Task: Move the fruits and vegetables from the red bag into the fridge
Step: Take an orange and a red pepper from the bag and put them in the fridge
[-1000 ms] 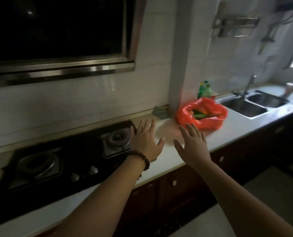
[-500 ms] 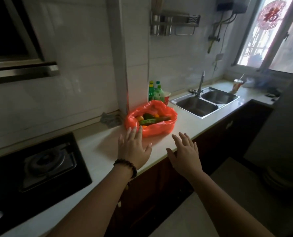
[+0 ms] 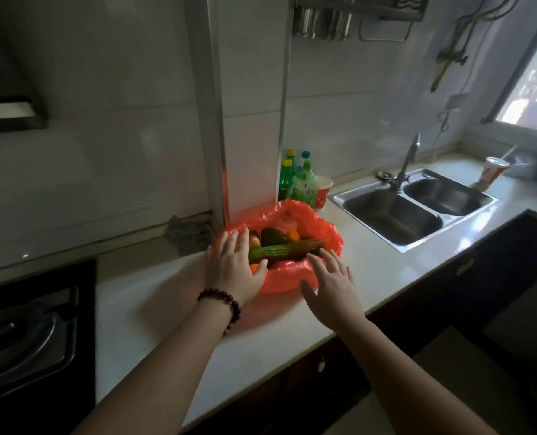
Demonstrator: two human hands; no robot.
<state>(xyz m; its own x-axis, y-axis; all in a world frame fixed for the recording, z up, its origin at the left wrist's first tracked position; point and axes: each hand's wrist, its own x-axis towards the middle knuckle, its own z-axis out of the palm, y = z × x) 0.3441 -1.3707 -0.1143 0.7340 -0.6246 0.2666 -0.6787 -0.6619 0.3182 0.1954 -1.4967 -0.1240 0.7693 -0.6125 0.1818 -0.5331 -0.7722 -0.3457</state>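
Two bare hands reach over a white kitchen countertop (image 3: pixel 154 309) toward a crinkled red plastic bag (image 3: pixel 287 279), which sits open at the twelve o'clock position from the person, against a tiled wall pillar. The left hand (image 3: pixel 232 265), with a dark beaded bracelet (image 3: pixel 221 301) on its wrist, lies flat across the bag's rim at nine o'clock, fingers straight and slightly spread, thumb touching a small orange fruit. The right hand (image 3: pixel 331 288) is at the bag's five o'clock edge, fingers straight and fanned apart, gripping nothing; whether it touches the plastic is unclear. Inside the bag lie a long bumpy green cucumber (image 3: pixel 281 252), a dark green rounded vegetable (image 3: pixel 273 235) and an orange round fruit (image 3: pixel 292 236). Green plastic bottles (image 3: pixel 295 183) stand behind at one o'clock; a steel double sink (image 3: pixel 414 211) lies at two o'clock.

The task seems to be at its very start: nothing has been lifted out, and no fridge is in view. The next move likely calls for curling fingers round one item, probably the cucumber on top, and lifting it clear.
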